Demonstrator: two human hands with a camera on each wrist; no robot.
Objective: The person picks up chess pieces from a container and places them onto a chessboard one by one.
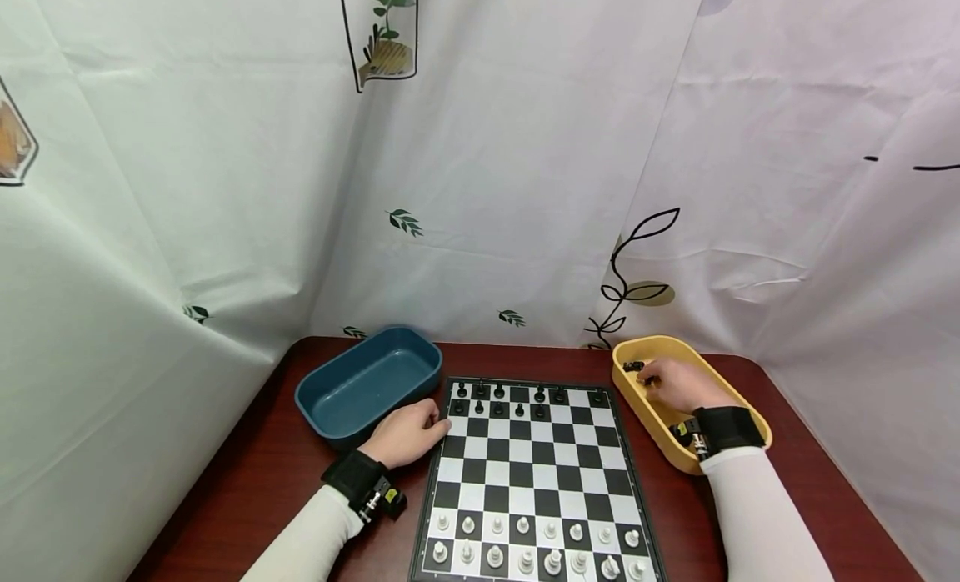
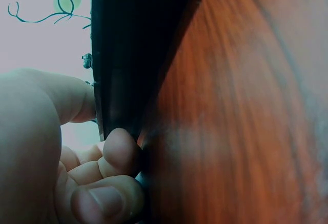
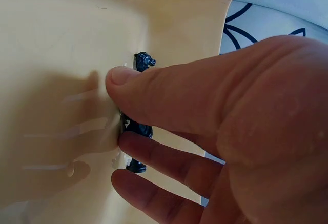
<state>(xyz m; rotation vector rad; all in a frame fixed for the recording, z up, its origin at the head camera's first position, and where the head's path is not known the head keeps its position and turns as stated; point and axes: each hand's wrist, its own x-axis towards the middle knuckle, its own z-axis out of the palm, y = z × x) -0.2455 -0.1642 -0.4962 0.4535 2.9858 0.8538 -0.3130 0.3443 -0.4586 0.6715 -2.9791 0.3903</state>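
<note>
Right hand in the yellow tray, left hand at the chessboard.
The right thumb and fingers are around a black piece in the tray — whether they pinch it, I cannot tell. The left hand grips the left board edge, thumb on top — just beside the blue tray. White pieces stand on the two near rows.

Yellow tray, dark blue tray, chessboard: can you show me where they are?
Yellow tray (image 1: 656, 345): head view, far wall.
Dark blue tray (image 1: 366, 392): head view, bare floor.
Chessboard (image 1: 534, 465): head view, bare middle squares.
</note>
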